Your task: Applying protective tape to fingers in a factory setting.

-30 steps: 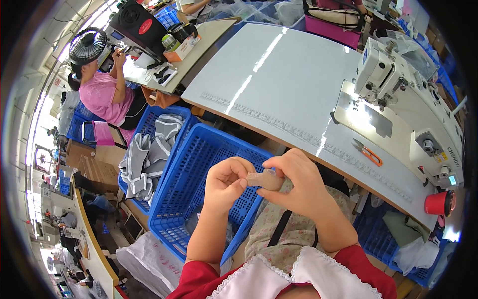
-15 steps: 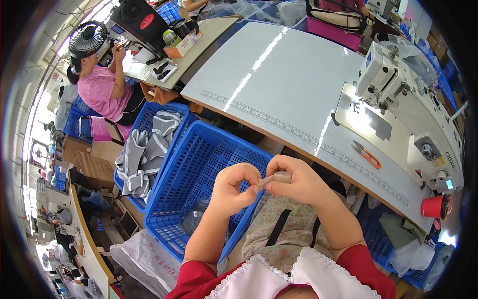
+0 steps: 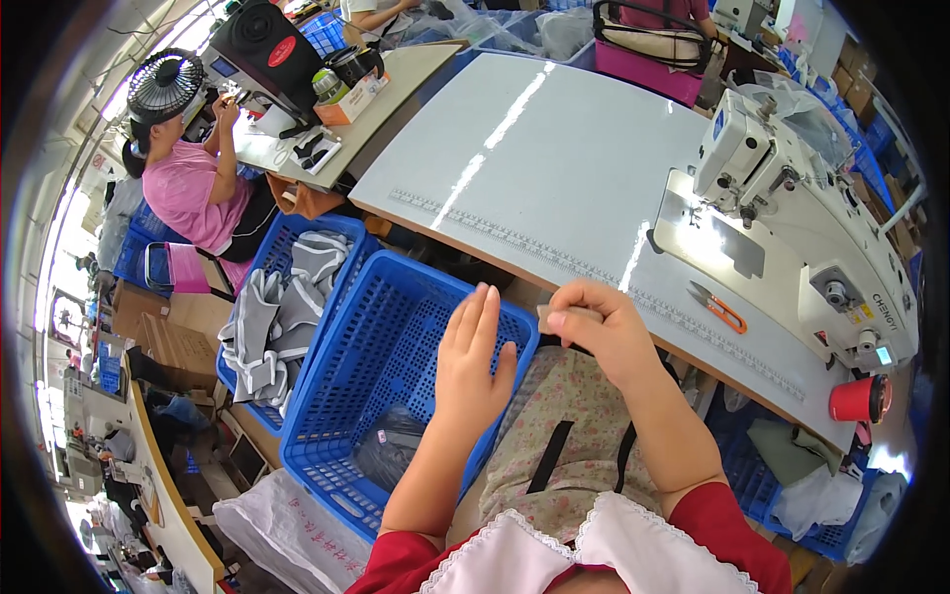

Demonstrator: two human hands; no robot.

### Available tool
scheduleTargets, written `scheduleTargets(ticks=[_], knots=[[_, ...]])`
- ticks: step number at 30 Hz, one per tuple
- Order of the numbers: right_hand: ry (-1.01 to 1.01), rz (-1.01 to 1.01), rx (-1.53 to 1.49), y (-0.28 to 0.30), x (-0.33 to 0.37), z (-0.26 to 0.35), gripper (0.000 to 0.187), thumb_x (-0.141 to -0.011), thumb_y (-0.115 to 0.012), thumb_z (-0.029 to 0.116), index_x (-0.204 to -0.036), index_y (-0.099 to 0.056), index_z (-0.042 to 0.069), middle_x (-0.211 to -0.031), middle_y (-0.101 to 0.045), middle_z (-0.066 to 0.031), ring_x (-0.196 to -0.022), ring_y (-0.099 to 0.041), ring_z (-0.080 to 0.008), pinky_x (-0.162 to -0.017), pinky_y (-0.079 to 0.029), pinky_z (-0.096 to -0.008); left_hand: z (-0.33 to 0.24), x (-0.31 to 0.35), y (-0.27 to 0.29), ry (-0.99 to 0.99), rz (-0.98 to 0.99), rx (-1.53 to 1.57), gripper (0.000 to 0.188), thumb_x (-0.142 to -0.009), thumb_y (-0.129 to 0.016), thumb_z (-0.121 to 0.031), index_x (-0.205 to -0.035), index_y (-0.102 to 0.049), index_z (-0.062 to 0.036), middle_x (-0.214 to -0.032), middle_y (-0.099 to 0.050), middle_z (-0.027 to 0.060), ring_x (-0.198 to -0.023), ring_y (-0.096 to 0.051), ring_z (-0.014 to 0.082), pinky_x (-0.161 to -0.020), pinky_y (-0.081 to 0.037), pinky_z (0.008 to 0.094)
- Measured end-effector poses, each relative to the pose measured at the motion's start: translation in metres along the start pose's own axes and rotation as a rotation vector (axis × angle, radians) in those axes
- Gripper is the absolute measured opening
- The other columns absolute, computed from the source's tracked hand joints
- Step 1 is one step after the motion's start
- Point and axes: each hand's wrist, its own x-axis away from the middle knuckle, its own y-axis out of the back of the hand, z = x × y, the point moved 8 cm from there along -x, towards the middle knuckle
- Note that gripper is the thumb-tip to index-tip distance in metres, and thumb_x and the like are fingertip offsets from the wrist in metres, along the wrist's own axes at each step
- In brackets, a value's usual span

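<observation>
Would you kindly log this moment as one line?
left hand: open, above blue basket | right hand: pinching beige piece | scissors: on table, near sewing machine

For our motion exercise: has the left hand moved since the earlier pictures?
Yes: the left hand now extends higher in view, nearer the white worktable.

Sewing workshop: industrial sewing machine (image 3: 826, 223) on ruler-marked bench (image 3: 539, 163), grey fabric pieces (image 3: 265, 322) in blue crate (image 3: 357, 238), co-worker (image 3: 183, 193) seated nearby.

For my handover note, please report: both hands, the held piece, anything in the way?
Left hand open, holding nothing visible. Right hand pinching small beige piece. Orange-handled snips on table, apart from hands.
</observation>
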Motion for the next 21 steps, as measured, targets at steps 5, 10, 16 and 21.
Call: scheduleTargets(ticks=[5,10,16,21], knots=[[0.007,-0.046,-0.222,-0.005,-0.003,-0.01,0.012,-0.085,-0.065,0.015,-0.086,-0.061,0.003,-0.077,-0.059,0.0003,-0.068,-0.049,-0.005,-0.061,-0.039,-0.0202,-0.001,0.001,-0.028,0.103,0.152,-0.326,0.056,-0.084,-0.053,-0.009,-0.136,-0.037,0.0074,-0.142,-0.036,0.0241,-0.134,-0.03,0.0408,-0.108,-0.024,0.0512],[0.138,-0.101,0.153,-0.014,-0.002,0.002,0.018,-0.084,-0.067,0.019,-0.085,-0.062,0.002,-0.082,-0.06,-0.0021,-0.073,-0.053,-0.0103,-0.066,-0.043,-0.0249,-0.003,0.0,-0.038,0.072,0.12,-0.375,0.056,-0.084,-0.052,-0.008,-0.139,-0.04,-0.004,-0.147,-0.033,0.0165,-0.139,-0.026,0.0348,-0.11,-0.019,0.0528],[0.17,-0.144,0.259,-0.016,-0.004,0.004,0.016,-0.084,-0.069,0.017,-0.083,-0.061,0.002,-0.079,-0.056,0.0006,-0.075,-0.049,-0.0076,-0.069,-0.04,-0.0235,-0.005,0.004,-0.029,0.044,0.118,-0.386,0.056,-0.084,-0.052,-0.009,-0.139,-0.041,-0.0059,-0.146,-0.035,0.016,-0.138,-0.027,0.0344,-0.109,-0.018,0.0548],[0.165,-0.147,0.246,-0.013,-0.004,0.002,0.017,-0.084,-0.069,0.017,-0.082,-0.061,0.002,-0.079,-0.056,0.0006,-0.075,-0.049,-0.0078,-0.069,-0.04,-0.0234,-0.009,0.003,-0.032,0.003,0.15,-0.416,0.046,-0.09,-0.047,-0.009,-0.134,-0.043,0.0039,-0.145,-0.037,0.0172,-0.137,-0.029,0.0357,-0.109,-0.021,0.0529]])
